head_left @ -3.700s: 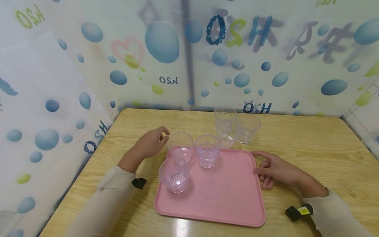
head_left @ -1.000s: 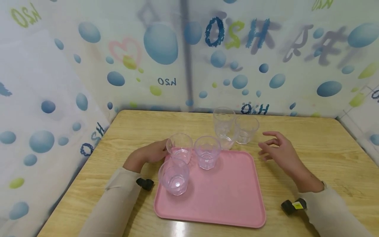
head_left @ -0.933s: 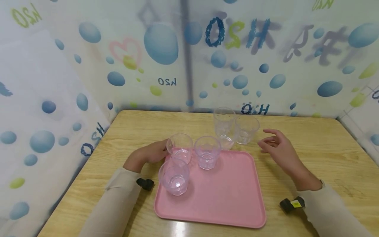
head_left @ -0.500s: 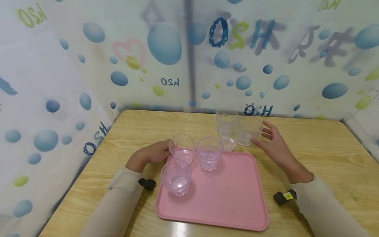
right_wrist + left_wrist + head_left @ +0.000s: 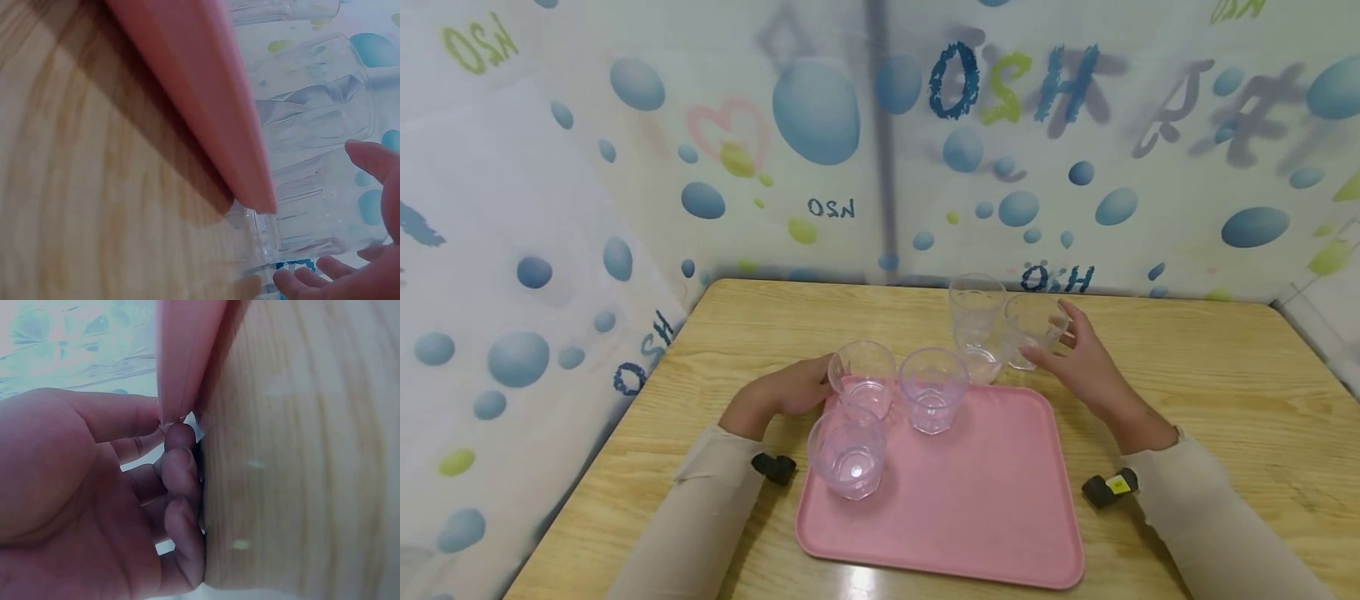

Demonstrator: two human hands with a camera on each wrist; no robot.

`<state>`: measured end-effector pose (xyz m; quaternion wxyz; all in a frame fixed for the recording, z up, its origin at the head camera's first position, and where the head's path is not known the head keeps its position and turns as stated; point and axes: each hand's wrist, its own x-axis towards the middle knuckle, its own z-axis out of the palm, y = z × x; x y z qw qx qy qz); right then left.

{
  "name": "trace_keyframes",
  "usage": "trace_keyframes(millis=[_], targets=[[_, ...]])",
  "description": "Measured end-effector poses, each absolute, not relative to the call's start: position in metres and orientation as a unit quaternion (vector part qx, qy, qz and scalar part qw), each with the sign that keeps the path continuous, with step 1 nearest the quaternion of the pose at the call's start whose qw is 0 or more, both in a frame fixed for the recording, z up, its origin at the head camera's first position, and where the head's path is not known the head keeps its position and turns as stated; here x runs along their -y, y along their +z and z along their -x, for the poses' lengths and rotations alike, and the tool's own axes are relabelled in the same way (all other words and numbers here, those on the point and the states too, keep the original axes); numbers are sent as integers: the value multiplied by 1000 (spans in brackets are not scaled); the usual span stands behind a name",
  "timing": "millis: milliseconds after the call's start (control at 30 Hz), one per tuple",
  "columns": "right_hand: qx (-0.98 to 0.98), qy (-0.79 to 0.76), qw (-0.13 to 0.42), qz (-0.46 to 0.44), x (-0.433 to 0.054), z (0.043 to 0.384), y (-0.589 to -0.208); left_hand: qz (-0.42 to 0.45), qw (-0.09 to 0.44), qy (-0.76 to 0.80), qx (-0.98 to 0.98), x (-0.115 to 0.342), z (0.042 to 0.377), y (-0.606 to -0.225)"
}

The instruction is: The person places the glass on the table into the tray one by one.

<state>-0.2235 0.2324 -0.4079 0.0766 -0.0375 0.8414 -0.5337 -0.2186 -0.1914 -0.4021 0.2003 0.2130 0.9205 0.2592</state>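
A pink tray point(image 5: 977, 500) lies on the table, with three clear tumblers at its left and back. Two have a purplish tint: the front-left tumbler point(image 5: 847, 454) and the middle tumbler point(image 5: 933, 387). Near the far-left corner stands a colourless tumbler point(image 5: 861, 375). My left hand point(image 5: 793, 389) pinches the tray's edge there; in the left wrist view its thumb point(image 5: 122, 415) touches the rim and the other fingers curl below. Behind the tray, my right hand point(image 5: 1090, 371) spreads thumb and fingers around a short clear tumbler point(image 5: 1030, 323); the right wrist view shows a gap between them.
A taller clear glass point(image 5: 976, 312) stands just left of the short tumbler, close behind the tray's far rim. The wooden table point(image 5: 1210, 375) ends at a printed curtain point(image 5: 895, 167) at the back and left.
My right hand has left the tray's right edge and moved up and left to the short tumbler. My left hand has come to the tray's far-left corner. The tumblers stay in place.
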Motion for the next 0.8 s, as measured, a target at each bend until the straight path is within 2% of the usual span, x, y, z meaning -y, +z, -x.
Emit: trace_keyframes(millis=[800], targets=[[-847,-521,89,45,-228,231,-411,-215,200,264,-919,191,218,-401]])
